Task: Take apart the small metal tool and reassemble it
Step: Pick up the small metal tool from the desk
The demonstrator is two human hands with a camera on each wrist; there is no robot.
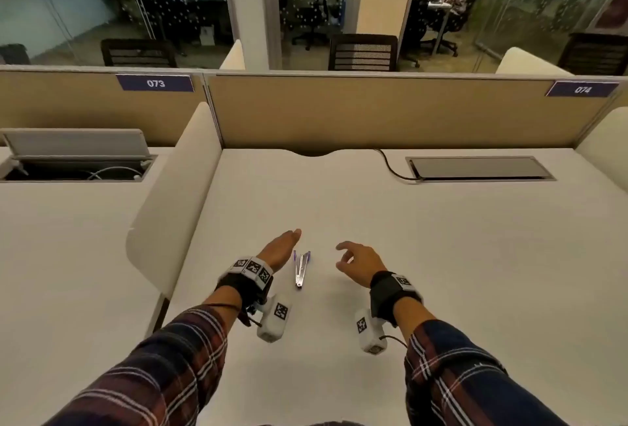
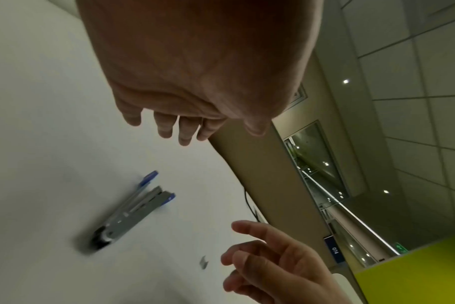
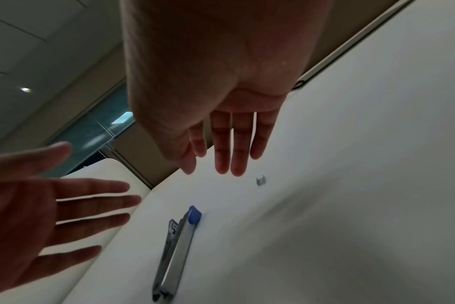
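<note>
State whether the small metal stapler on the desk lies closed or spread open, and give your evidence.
Spread open. The stapler lies flat on the desk, its arms joined at the near end and splayed at the far, blue-tipped end. Neither hand touches it.

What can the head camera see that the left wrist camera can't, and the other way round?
Only the head view shows the plaid sleeves, wrist cameras, the 073 label and office chairs. Only the left wrist view shows a small loose metal piece on the desk beside the tool, plus ceiling lights. Both show the metal stapler with blue tips lying untouched on the white desk between the open left hand and right hand.
</note>
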